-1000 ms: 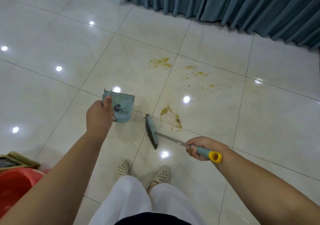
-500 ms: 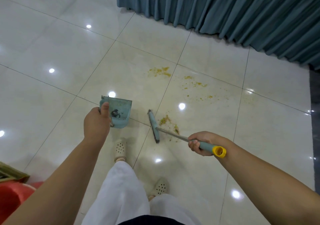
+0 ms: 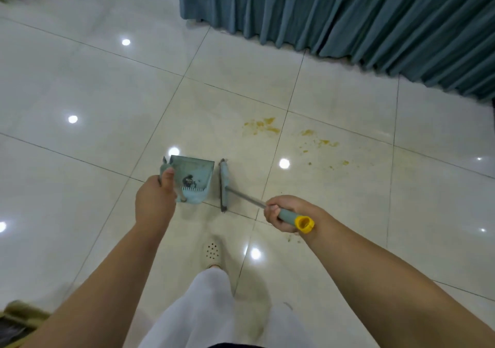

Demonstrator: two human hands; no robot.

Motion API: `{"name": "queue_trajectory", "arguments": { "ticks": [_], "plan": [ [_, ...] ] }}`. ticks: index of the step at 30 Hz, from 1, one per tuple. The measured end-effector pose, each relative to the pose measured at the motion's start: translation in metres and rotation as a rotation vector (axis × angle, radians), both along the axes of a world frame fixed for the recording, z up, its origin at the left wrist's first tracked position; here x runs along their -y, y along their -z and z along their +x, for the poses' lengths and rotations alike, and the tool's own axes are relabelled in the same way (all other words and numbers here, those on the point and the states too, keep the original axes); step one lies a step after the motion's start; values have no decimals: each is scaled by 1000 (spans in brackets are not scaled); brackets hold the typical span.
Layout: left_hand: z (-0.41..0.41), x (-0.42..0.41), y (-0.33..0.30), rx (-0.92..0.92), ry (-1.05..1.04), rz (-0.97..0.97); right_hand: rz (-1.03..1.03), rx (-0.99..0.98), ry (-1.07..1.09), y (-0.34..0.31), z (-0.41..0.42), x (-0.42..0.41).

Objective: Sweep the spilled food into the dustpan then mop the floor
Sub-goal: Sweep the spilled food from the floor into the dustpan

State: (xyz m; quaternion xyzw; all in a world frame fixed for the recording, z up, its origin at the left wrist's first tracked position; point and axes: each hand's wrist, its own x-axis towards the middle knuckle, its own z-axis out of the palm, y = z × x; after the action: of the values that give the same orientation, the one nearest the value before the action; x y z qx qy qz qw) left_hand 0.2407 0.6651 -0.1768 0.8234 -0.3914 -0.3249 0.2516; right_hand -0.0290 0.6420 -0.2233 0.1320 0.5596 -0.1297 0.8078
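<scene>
Glossy pale floor tiles [image 3: 80,85] with dark grout lines and bright ceiling-light reflections; pleated teal curtain [image 3: 348,12] hanging along the far side. Left hand [image 3: 154,200] wrapped tight around the handle of a teal dustpan [image 3: 197,178], thumb lying up along its left edge, pan tilted with its open mouth toward the brush. Some dark debris and a few yellow crumbs inside the pan, near its comb teeth. Right hand [image 3: 285,213] closed in a fist on the teal grip of a small broom [image 3: 235,193], yellow end cap sticking out behind the palm, thin metal shaft running forward and left to the brush head. Brush head just beside the dustpan's right edge, roughly parallel to it, apart by a narrow strip of floor. Yellow spilled food [image 3: 263,126] smeared and scattered on the tiles farther out, well apart from the brush, spreading to the right. Perforated cream shoe [image 3: 212,251] and white trouser legs below.
</scene>
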Motion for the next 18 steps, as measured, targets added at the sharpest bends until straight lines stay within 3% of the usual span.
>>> {"name": "queue_trajectory", "arguments": {
  "ticks": [10,18],
  "plan": [
    [86,80,9,29,3,36,37,92,83,34,107,86],
    [83,116,16,75,108,63,30,89,386,42,85,121]
  ]
}}
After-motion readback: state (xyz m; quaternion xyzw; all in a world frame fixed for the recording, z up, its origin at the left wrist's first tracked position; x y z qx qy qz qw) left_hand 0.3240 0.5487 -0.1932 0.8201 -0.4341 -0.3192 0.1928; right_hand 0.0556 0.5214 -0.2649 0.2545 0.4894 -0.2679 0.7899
